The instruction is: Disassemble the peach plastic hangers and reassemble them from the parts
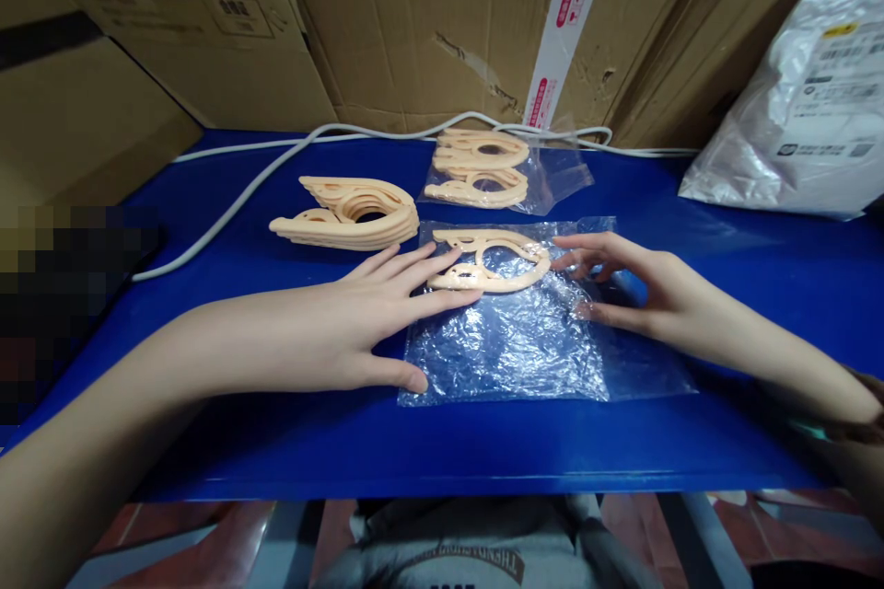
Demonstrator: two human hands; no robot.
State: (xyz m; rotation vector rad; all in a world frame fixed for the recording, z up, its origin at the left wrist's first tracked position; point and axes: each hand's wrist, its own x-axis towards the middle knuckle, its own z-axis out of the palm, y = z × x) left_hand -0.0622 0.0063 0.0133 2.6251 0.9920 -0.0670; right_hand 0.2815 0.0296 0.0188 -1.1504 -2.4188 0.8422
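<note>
A peach plastic cut-out piece (489, 261) lies inside the far end of a clear plastic bag (511, 340) on the blue table (276, 442). My left hand (373, 322) rests flat on the bag's left edge, fingers stretched out and touching the piece's left side. My right hand (622, 281) lies on the bag's right side, fingers extended with the tips at the piece's right end. Neither hand grips anything.
A loose stack of the same peach pieces (349, 213) sits left of the bag. Another filled clear bag (483, 170) lies farther back. A white cable (235, 202) runs across the table's rear. Cardboard boxes (428, 18) stand behind; a grey mailer bag (801, 101) leans at right.
</note>
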